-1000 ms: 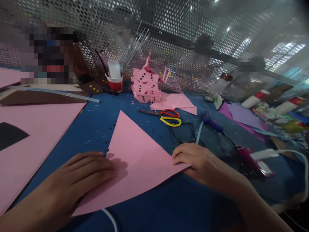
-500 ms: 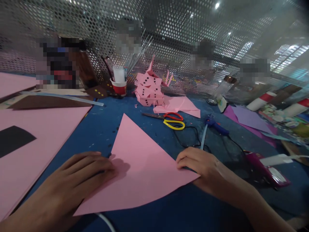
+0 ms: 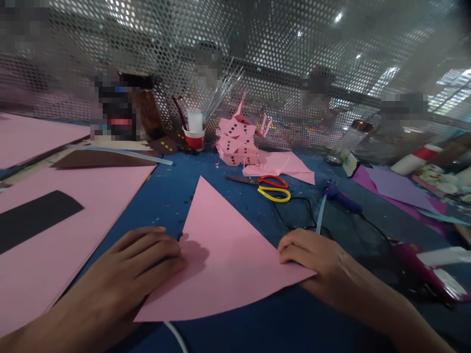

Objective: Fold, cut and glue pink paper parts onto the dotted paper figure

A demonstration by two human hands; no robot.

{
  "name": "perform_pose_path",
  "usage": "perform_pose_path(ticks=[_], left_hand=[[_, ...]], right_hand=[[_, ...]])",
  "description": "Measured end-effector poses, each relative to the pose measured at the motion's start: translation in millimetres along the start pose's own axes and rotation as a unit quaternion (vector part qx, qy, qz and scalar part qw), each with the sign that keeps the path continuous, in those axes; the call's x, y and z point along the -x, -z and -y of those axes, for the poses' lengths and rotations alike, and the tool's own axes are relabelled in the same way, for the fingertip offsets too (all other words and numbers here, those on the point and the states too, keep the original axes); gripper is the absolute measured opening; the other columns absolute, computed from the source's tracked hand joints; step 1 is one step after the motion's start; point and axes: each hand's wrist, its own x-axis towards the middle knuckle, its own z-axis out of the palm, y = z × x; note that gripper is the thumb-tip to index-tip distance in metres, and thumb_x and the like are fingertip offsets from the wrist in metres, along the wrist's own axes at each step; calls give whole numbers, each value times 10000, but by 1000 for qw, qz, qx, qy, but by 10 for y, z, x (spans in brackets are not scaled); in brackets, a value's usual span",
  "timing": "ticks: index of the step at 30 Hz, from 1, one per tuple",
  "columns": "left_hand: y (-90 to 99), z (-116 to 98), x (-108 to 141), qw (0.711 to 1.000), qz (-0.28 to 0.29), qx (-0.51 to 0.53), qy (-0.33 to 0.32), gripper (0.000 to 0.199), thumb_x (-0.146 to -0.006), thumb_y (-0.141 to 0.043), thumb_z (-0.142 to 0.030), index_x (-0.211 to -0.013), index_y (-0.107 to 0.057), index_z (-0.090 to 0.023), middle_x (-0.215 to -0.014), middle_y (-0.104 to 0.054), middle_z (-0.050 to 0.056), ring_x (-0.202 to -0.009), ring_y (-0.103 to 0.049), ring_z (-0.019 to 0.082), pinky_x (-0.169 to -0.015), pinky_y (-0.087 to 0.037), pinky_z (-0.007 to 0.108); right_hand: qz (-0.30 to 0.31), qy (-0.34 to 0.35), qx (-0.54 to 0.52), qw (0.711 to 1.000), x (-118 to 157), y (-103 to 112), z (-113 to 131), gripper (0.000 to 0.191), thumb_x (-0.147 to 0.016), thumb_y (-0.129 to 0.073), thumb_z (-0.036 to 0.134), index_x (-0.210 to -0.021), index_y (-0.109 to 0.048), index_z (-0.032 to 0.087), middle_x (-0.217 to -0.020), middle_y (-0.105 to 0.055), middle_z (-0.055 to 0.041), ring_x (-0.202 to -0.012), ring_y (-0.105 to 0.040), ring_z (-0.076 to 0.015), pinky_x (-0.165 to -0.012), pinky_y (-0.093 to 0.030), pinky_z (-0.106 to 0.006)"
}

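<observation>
A sheet of pink paper (image 3: 224, 264), cut to a pointed wedge with a curved near edge, lies across the blue table between my hands. My left hand (image 3: 147, 267) is closed on its left edge, the fingertips on top and the thumb hidden. At the right corner my right hand (image 3: 312, 255) pinches the other edge, with curled fingers. Beyond the tip are scissors (image 3: 274, 195) with red and yellow handles. A blue glue gun (image 3: 342, 198) with a clear glue stick lies past my right hand.
Behind the scissors stands a folded pink paper model (image 3: 239, 142) with black squares. Nearby are a red and white cup (image 3: 194, 139) of tools and a glass bottle (image 3: 348, 142). Large pink sheets (image 3: 106, 196) bearing a black strip (image 3: 40, 215) lie left; purple paper (image 3: 401, 186) and a magenta case (image 3: 423, 269) lie right.
The whole view has shifted, so table and hands appear a little further right. Both hands keep the same hold on the pink paper.
</observation>
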Motion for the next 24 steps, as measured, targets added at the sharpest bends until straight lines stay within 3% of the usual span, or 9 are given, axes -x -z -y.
perform_pose_path(ticks=[4, 10, 15, 24], left_hand=[[-48, 6, 62, 999, -2, -7, 33, 469, -815, -531, -137, -1254, -639, -259, -1290, -729, 41, -1217, -629, 239, -1223, -275, 410], [-80, 4, 90, 992, -18, -59, 113, 421, -881, -509, -151, -1239, -687, -280, -1310, -736, 16, -1237, -620, 281, -1217, -251, 468], [-56, -36, 24, 996, -46, -5, 77, 394, -896, -503, -105, -1177, -703, -295, -1188, -777, -24, -1189, -633, 209, -1228, -237, 368], [34, -13, -5, 1000, -17, -7, 0, 424, -837, -525, -75, -1179, -673, -278, -1123, -778, -9, -1164, -650, 186, -1226, -266, 363]], right_hand=[[0, -3, -12, 1000, -1, -14, -1, 222, -930, -566, 48, -1063, -629, 214, -1116, -651, -69, -1019, -597, -224, -922, -475, -393], [13, -17, -26, 999, 16, 18, 14, 214, -940, -560, 56, -1065, -623, 218, -1129, -639, -65, -1027, -589, -226, -911, -468, -387], [8, 1, -23, 1000, -4, 10, 12, 224, -929, -553, 49, -1069, -625, 210, -1113, -648, -65, -1017, -597, -224, -902, -469, -385], [9, 5, -5, 1000, -23, 40, 39, 250, -916, -557, 25, -1072, -643, 200, -1108, -661, -72, -1009, -610, -225, -879, -476, -376]])
